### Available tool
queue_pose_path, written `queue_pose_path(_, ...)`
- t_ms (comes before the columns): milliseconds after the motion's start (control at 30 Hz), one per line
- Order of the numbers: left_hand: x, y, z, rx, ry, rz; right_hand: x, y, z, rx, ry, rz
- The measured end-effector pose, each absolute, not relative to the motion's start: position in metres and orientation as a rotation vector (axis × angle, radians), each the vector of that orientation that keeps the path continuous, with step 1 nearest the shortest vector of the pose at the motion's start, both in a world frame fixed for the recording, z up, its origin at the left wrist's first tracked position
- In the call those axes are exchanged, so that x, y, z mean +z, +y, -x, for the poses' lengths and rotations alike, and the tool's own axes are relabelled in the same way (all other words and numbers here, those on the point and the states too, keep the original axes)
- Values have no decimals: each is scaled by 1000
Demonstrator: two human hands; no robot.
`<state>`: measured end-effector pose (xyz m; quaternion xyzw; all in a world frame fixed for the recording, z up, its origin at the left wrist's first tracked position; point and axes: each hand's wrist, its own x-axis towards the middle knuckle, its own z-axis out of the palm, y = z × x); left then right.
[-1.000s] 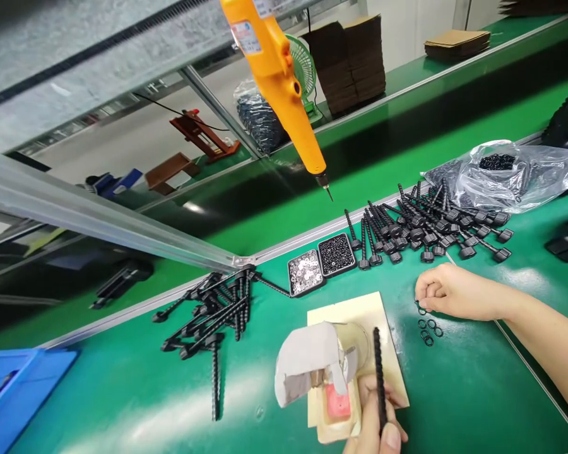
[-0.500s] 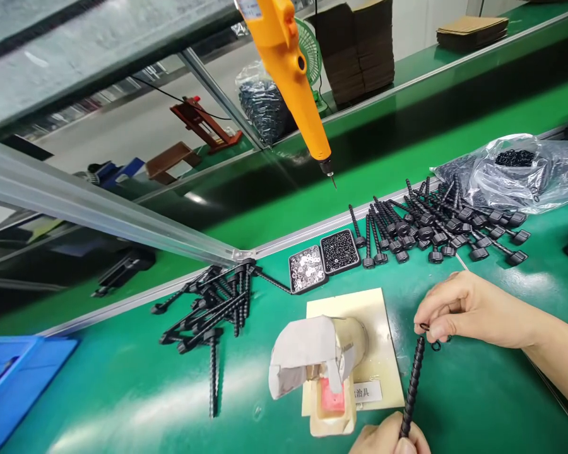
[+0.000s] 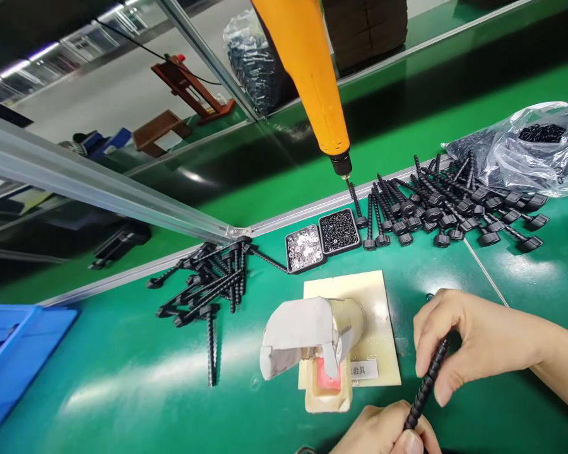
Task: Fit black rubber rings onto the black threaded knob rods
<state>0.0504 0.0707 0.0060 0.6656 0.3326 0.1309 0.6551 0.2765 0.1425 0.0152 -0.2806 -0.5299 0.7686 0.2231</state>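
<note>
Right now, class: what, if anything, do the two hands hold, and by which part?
Both grip one black ribbed rod. The left hand holds its lower end; the right hand pinches its upper end between thumb and fingers.

The left hand [image 3: 383,432] is cut off by the bottom edge; only its knuckles and thumb show. The right hand [image 3: 459,340] covers the upper end of the ribbed black rod [image 3: 426,384]; the rod's lower end is hidden in the left fist. The orange screwdriver [image 3: 312,69] and the blue bin [image 3: 9,353] at the counter's left edge are cropped. The label [image 3: 362,370] on the jig is too small to read.
</note>
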Motion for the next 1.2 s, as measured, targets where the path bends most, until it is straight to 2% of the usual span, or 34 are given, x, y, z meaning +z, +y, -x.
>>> queue_pose_path(100, 3, 67, -48, 397, 662, -1332, 15, 140, -277, 2084, -1468, 748)
queue_pose_path(267, 1, 60, -45, 645, 434, -899, 26, 154, -300, 1762, -1515, 750)
queue_pose_path(567, 11, 53, -50, 634, 497, -802, 21, 126, -267, 1958, -1560, 639)
queue_pose_path(733, 15, 57, -52, 644, 538, -801, 29, 125, -267, 1754, -1684, 689)
queue_pose_path(867, 12, 53, -57, 717, 557, -777, 29, 124, -264, 1739, -1695, 598)
queue_pose_path(1200, 15, 46, -69, 942, 883, -928, 32, 107, -266, 978, -2124, 610)
